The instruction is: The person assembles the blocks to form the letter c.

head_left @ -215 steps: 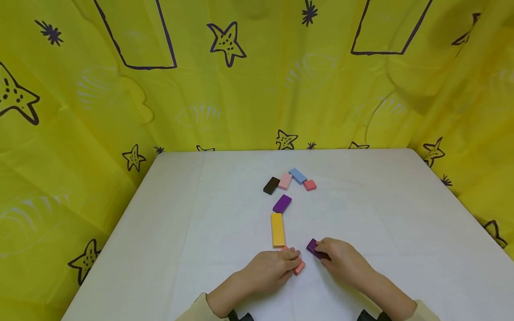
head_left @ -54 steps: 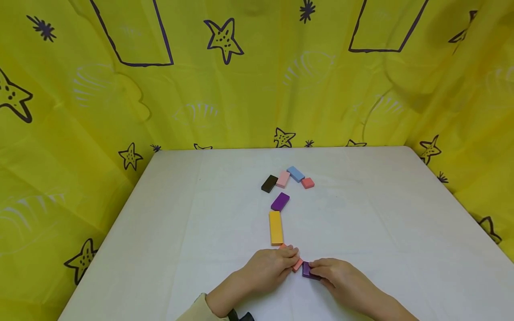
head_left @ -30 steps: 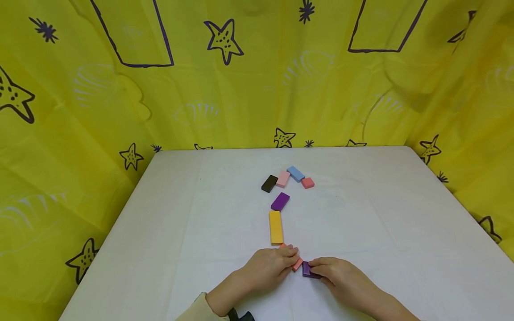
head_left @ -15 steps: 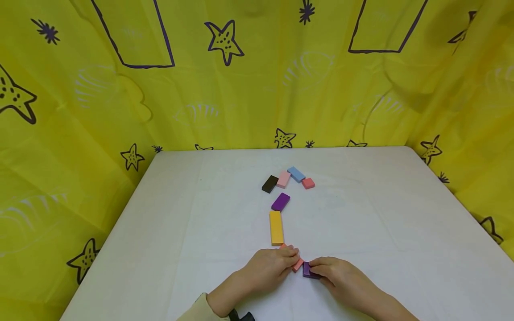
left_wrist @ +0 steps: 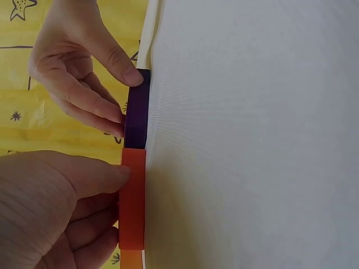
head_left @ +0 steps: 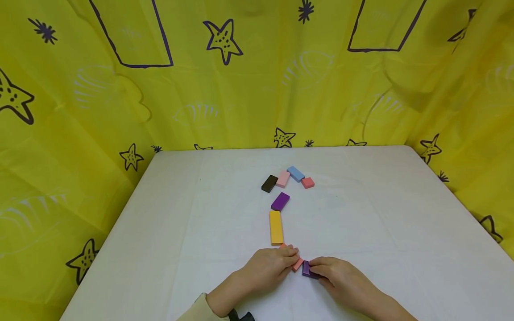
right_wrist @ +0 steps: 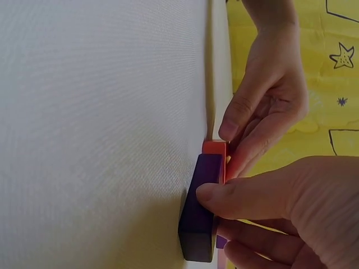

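In the head view my left hand (head_left: pixel 265 269) pinches a coral-orange block (head_left: pixel 297 265) lying on the white table, its middle hidden under the fingers. The left wrist view shows my thumb on the long side of this orange block (left_wrist: pixel 133 196). A dark purple block (head_left: pixel 307 269) is gripped by my right hand (head_left: pixel 341 277), just to the right. Seen from the right wrist, my thumb presses the side of the purple block (right_wrist: pixel 199 207). One end of it meets the orange block's near end, at an angle.
Beyond the hands, a yellow block (head_left: pixel 276 228) touches the orange one's far end, followed by a purple block (head_left: pixel 280 201). Further back sit black (head_left: pixel 269 183), pink (head_left: pixel 283 179), blue (head_left: pixel 296 174) and small red (head_left: pixel 308 183) blocks. A yellow curtain (head_left: pixel 257 89) hangs behind the table.
Since the earliest frame, my right hand has brought the dark purple block nearer and leftward, turning it slightly, against the orange block. Over the last second both hands stay almost still.
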A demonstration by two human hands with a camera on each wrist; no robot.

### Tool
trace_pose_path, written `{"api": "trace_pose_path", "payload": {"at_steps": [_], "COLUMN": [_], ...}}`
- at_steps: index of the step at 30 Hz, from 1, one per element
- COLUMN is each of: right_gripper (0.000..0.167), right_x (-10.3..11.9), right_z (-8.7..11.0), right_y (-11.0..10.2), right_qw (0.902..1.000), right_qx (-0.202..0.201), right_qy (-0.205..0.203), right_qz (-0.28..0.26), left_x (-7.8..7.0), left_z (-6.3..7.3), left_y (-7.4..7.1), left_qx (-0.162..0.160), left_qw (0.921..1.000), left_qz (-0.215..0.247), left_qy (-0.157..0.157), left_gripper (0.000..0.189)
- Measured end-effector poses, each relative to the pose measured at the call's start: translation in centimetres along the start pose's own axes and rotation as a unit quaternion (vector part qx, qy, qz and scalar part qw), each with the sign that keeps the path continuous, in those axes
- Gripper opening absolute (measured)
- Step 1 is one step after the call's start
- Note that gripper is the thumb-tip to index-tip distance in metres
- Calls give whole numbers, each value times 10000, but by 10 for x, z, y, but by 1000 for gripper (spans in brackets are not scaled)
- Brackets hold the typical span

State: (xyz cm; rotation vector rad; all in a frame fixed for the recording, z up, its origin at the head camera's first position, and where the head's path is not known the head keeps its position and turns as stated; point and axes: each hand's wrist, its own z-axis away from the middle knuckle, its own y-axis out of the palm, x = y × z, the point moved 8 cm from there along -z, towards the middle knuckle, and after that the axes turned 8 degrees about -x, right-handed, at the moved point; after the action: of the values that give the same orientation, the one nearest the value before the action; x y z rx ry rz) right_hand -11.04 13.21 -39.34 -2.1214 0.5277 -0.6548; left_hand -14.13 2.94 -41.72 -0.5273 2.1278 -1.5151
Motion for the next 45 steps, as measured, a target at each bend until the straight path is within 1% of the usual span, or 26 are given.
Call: {"api": "trace_pose_path", "payload": {"at_steps": [6,14,27,31,34,38,40,43,45], "right_gripper": [24,25,24,22,20,17,16,16,16], "right_x": [0,1,2,2,2,-2,-4,-7,-10], "right_z": [-1,-1,-1,-2,-4,-4,-5,-6,-8], "right_y": [0,-1,-2,-2,-2,1,2,0,-2], "right_qw": [10000,9999,9996,9996,9998,9994,9988,9987,9989], "right_qx": [-12,-84,-222,-264,-176,188,298,263,148], "right_qy": [23,-85,-157,-137,-44,242,357,421,428], "right_qz": [30,-1,2,-8,-45,-154,-175,-134,-73], "left_x": [0,1,-2,-3,-2,-2,-2,-1,2], "left_z": [0,0,-1,-1,-1,-1,-2,-3,-6], "left_y": [1,0,-1,-2,-2,-2,-3,-7,-9], "left_qx": [-18,22,-40,-61,-77,-52,-87,-201,-241], "left_qw": [10000,9999,10000,9999,9999,9999,9998,9996,9996], "left_qz": [39,113,2,-74,-91,-29,-21,-13,44], "left_qy": [10,-37,-2,65,123,148,176,192,102], "left_gripper": [31,31,33,32,32,32,33,33,33]}}
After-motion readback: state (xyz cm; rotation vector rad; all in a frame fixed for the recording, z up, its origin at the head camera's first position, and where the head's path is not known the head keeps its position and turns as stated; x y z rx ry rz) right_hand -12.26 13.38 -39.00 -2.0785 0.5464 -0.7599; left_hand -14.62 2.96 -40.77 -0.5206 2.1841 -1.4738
